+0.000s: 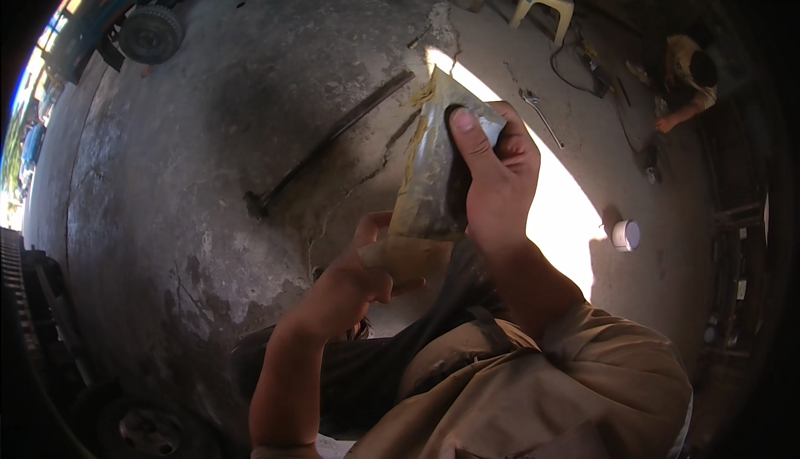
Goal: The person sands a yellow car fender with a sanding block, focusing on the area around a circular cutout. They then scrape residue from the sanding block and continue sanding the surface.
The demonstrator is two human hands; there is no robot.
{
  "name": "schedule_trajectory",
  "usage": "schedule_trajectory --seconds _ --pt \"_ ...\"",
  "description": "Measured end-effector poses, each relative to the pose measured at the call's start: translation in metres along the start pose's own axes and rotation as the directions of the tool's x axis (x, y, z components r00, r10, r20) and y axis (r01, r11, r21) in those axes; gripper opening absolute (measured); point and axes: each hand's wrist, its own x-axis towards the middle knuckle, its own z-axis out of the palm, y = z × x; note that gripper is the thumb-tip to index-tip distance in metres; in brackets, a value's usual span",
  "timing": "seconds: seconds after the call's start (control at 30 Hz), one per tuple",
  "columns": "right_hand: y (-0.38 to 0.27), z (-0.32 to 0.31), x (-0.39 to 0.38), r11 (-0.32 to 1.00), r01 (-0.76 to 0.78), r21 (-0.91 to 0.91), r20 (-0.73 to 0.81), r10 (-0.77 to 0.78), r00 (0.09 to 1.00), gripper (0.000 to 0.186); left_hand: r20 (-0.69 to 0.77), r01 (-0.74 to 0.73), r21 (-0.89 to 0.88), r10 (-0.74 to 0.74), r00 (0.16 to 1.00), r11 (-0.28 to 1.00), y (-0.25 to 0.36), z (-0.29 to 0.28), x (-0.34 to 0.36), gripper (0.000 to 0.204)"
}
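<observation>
A stiff-looking grey sheet (427,159), tapering toward its top, stands tilted up in front of me. Yellowish, ragged material runs along its left edge; I cannot tell its exact kind. My right hand (500,176) is closed on the upper right part, thumb pressed flat on the face and fingers behind. At the lower end, a tan flap (408,257) folds out toward me. My left hand (354,280) is closed around this flap, some of its fingers hidden beneath and behind it. Both hands are above my dark-trousered legs.
A long metal bar (333,136) lies on the concrete floor ahead. To the right are a ratchet wrench (542,116), a white round tub (625,235) and a pale plastic stool (548,9). Another person (693,63) crouches at far right near cables. A vehicle wheel (151,34) stands at upper left.
</observation>
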Motion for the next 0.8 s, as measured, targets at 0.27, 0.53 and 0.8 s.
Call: schedule_trajectory --seconds 0.27,0.53,0.8 --pt "0.011 -0.058 0.047 0.969 -0.056 0.24 -0.334 0.136 0.933 0.02 -0.283 -0.139 -0.185 0.083 0.955 0.973 0.028 -0.003 -0.004 0.05" --pt "0.013 -0.049 0.023 0.969 -0.052 0.24 0.133 0.02 0.991 0.035 -0.242 -0.267 -0.084 0.241 0.94 0.96 0.036 -0.01 -0.001 0.036" --pt "0.01 -0.042 0.007 0.895 0.443 -0.053 0.741 -0.262 0.618 0.034 -0.258 -0.452 0.066 0.453 0.853 0.89 0.025 -0.017 0.004 0.033"
